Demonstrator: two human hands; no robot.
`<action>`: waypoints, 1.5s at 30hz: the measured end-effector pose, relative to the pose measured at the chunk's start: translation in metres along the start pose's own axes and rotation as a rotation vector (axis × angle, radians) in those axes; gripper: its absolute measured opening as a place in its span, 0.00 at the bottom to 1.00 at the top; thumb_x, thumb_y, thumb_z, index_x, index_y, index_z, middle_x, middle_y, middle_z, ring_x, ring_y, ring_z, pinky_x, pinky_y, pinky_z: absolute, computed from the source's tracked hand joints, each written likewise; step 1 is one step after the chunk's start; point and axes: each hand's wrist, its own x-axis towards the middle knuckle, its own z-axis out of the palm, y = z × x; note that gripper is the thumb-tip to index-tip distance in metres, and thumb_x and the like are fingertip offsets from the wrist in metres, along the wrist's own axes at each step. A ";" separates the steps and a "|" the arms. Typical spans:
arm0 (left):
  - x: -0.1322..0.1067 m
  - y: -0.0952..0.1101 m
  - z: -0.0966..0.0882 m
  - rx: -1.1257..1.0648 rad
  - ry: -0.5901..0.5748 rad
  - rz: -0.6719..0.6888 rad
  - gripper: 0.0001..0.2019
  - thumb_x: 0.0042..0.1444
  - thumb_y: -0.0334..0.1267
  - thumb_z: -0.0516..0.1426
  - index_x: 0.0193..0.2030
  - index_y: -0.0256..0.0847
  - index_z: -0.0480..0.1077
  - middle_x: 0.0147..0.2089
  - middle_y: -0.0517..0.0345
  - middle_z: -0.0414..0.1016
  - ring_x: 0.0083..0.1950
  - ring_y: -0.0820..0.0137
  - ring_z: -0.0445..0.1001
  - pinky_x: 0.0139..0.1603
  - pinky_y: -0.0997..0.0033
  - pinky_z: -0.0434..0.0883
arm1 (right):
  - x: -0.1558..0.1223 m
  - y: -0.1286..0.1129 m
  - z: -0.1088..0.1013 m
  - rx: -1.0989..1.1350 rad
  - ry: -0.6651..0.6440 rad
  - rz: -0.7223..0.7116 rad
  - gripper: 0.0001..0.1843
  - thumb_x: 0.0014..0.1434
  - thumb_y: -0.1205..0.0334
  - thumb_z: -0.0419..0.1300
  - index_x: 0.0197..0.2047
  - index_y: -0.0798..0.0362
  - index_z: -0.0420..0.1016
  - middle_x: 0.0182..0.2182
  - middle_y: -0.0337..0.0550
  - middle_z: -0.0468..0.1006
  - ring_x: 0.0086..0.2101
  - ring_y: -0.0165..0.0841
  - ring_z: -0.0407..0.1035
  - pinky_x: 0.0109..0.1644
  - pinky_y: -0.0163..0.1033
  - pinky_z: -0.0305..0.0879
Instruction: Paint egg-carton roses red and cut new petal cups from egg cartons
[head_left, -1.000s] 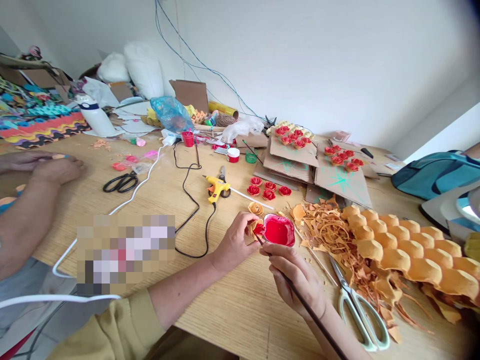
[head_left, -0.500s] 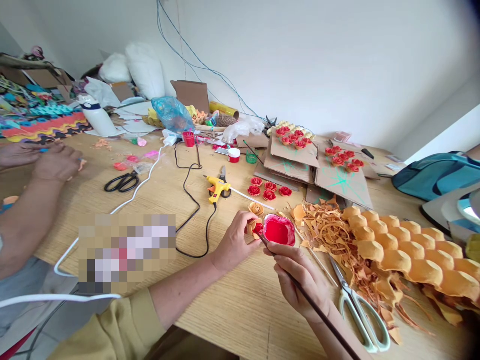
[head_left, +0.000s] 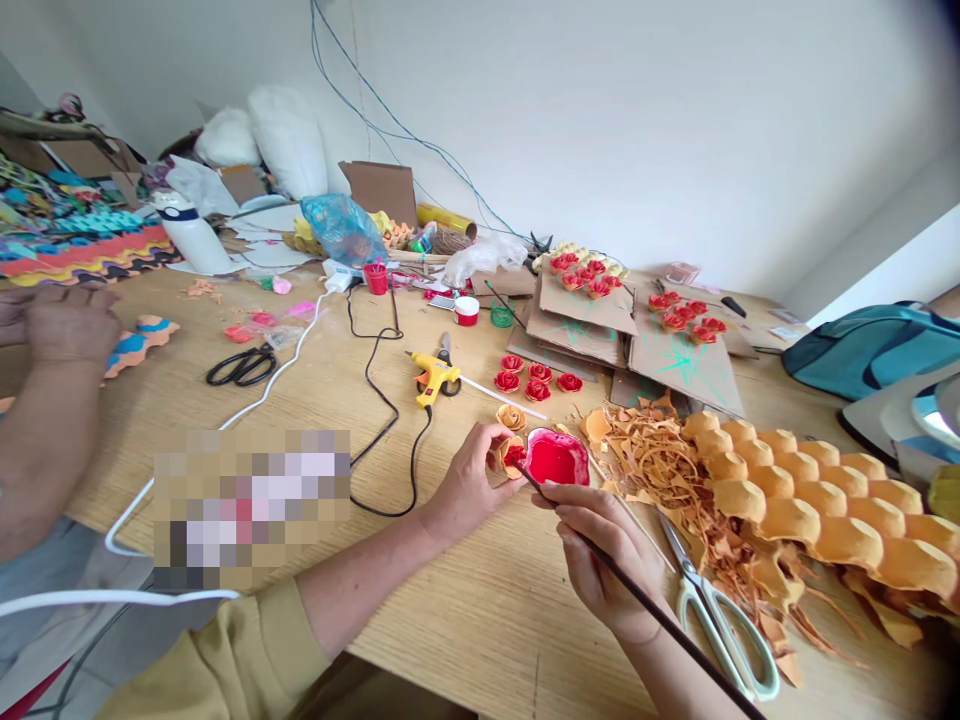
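Between the thumb and fingers of my left hand (head_left: 472,482) is a small orange carton flower (head_left: 508,455), its middle painted red. My right hand (head_left: 600,545) is closed around a long dark paintbrush (head_left: 637,592), whose tip meets the flower's red part. Just right of the flower stands a small dish of red paint (head_left: 559,458). An unpainted orange flower (head_left: 511,417) lies beyond my left hand, and behind it sit several red-painted flowers (head_left: 538,390). White-handled scissors (head_left: 724,625) lie to the right of my right hand.
Orange egg cartons (head_left: 817,500) and carton scraps (head_left: 660,455) cover the right side. A yellow glue gun (head_left: 435,378) with its black cord lies mid-table. Stacked cardboard (head_left: 581,300) bears red flowers. At the left are black scissors (head_left: 241,366) and another person's hands (head_left: 71,325).
The brush hand has shifted slightly, and more red shows inside the flower. At the left, the other person's hands have moved, and a blue-spotted orange carton piece now shows beside them.
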 end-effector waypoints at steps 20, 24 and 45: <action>0.000 -0.001 0.000 0.062 -0.029 0.189 0.24 0.56 0.26 0.65 0.55 0.44 0.62 0.50 0.55 0.71 0.50 0.65 0.73 0.49 0.66 0.73 | 0.002 0.001 0.007 0.034 -0.011 0.049 0.15 0.68 0.76 0.57 0.55 0.51 0.71 0.46 0.51 0.82 0.45 0.33 0.81 0.47 0.36 0.79; 0.000 -0.002 0.000 0.067 -0.029 0.171 0.22 0.57 0.27 0.65 0.54 0.44 0.63 0.49 0.55 0.72 0.50 0.65 0.73 0.49 0.66 0.73 | 0.007 -0.002 0.005 -0.052 -0.005 0.007 0.14 0.68 0.75 0.56 0.53 0.51 0.71 0.45 0.51 0.83 0.42 0.33 0.82 0.44 0.35 0.78; 0.007 -0.004 0.000 -0.223 -0.019 -0.226 0.25 0.52 0.42 0.70 0.54 0.42 0.68 0.49 0.51 0.81 0.45 0.63 0.80 0.48 0.64 0.75 | 0.005 0.029 -0.016 -0.128 0.065 0.357 0.07 0.72 0.64 0.54 0.45 0.48 0.75 0.37 0.43 0.83 0.34 0.36 0.81 0.37 0.38 0.76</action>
